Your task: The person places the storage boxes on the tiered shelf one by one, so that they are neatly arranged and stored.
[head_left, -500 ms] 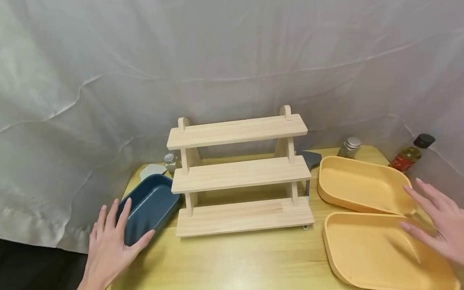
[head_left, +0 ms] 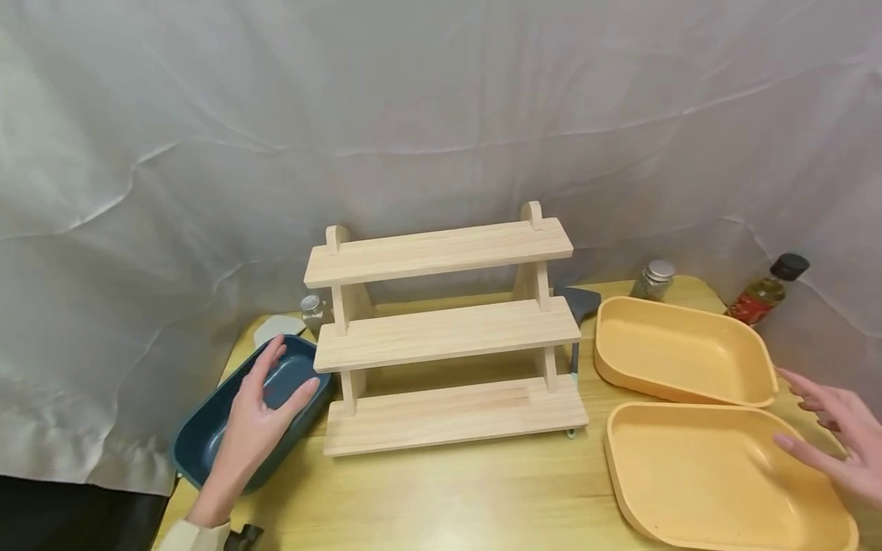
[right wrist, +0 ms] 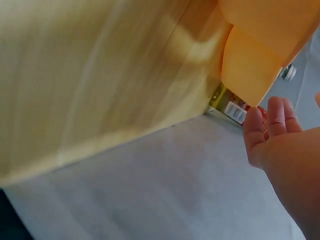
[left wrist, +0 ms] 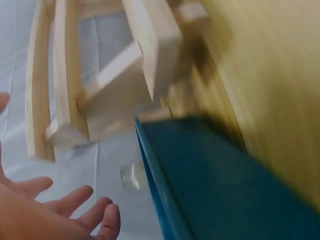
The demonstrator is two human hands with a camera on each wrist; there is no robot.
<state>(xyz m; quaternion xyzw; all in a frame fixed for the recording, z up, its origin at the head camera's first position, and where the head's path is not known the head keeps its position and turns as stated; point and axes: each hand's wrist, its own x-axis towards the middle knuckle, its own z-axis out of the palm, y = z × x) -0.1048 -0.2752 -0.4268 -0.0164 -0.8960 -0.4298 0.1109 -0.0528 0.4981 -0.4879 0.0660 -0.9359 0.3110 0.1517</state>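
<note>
The blue tray (head_left: 207,436) sat at the left end of the wooden table (head_left: 441,497), its far end just beside the bottom step of the wooden rack. The left hand (head_left: 258,413) was over it with the fingers relaxed and spread, fingertips reaching into the far half of the tray and the thumb by the rim on the rack side. Looked more like resting or hovering than gripping; nothing was pinched. The left wrist view was blurry, but it showed the tray's rim (left wrist: 160,190) with the fingers (left wrist: 80,210) loose beside it, not wrapped around anything.

On the other side, the right hand (head_left: 837,440) hung at the right edge of the near yellow tray (head_left: 717,474), fingers straight and fanned out, holding nothing. Couldn't tell whether the fingertips actually touched the rim. The far yellow tray (head_left: 678,348) sat right behind the near one, edges close together or overlapping.

The three-tier wooden rack (head_left: 444,329) stood in the middle between the blue tray and the yellow ones, shelves bare. Behind it, a grey spatula (head_left: 579,306) poked out by the right leg. A small glass jar (head_left: 651,279) with a metal lid was at the back right, and an oil bottle (head_left: 765,291) with a black cap stood further right, against the white cloth backdrop (head_left: 413,115). Another little jar (head_left: 311,310) and a pale grey flat thing (head_left: 276,329) were behind the blue tray.
</note>
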